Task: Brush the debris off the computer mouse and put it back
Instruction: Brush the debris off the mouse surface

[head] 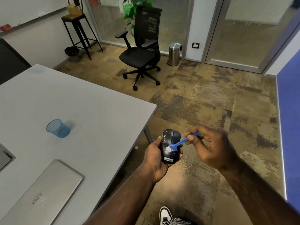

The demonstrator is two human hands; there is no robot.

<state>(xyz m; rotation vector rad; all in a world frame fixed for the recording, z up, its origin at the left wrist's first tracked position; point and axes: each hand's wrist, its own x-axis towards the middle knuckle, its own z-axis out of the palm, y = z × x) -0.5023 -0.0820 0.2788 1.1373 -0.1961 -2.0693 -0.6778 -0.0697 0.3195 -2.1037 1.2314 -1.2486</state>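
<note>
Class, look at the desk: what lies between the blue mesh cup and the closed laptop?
Nothing: in the head view, the stretch of grey desk between the blue mesh cup and the closed laptop is bare.

Cup [58, 128] behind laptop [48, 190] on table [97, 111]

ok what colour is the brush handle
Blue handle with white bristles, clearest in the head view.
</note>
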